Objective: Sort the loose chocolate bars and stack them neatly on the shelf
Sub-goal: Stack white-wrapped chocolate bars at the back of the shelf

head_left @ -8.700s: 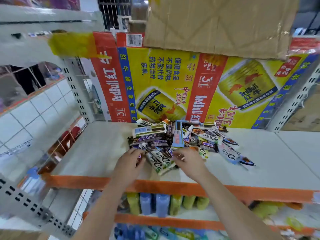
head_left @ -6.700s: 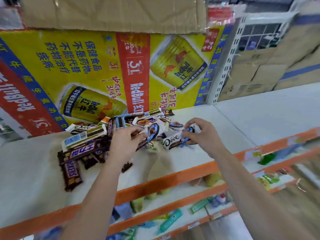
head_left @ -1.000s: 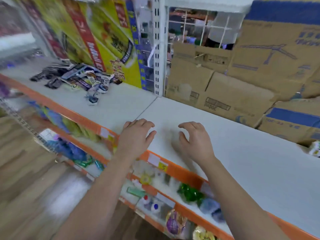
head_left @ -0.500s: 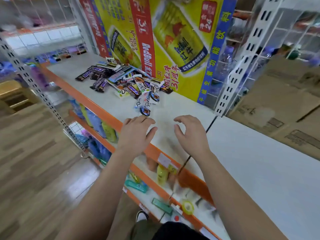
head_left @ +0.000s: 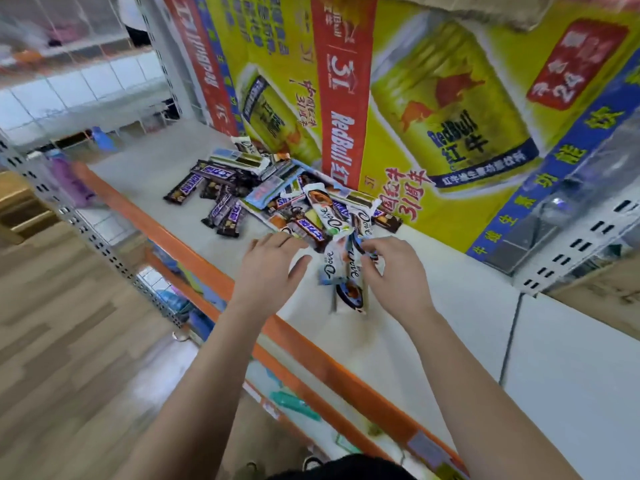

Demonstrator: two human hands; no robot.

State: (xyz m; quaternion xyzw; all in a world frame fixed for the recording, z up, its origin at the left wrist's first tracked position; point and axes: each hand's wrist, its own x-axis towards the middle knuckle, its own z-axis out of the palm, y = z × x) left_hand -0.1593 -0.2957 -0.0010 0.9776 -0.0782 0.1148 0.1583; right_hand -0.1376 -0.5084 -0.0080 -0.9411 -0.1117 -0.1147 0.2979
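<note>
Near the shelf's (head_left: pixel 398 348) orange front edge lie two white chocolate bars (head_left: pixel 341 271), slid out from the mixed pile (head_left: pixel 277 199) heaped against the yellow poster (head_left: pixel 450 109) at the back. Your right hand (head_left: pixel 398 275) has its fingers pinched on the nearer bar's wrapper; your left hand (head_left: pixel 270 268) hovers spread and empty beside them. Bars like these are probably light, stiff and slippery in foil, so grip across the flat middle, not the crimped ends.

Left hand (head_left: pixel 268 268) and right hand (head_left: pixel 398 275): both bare, no gloves, rings or watch seen. Forearms bare to the frame edge, no sleeves in view. Dark garment (head_left: pixel 341 469) at bottom edge, possibly a black top; light shoe (head_left: pixel 311 462) beside it, blurred.
</note>
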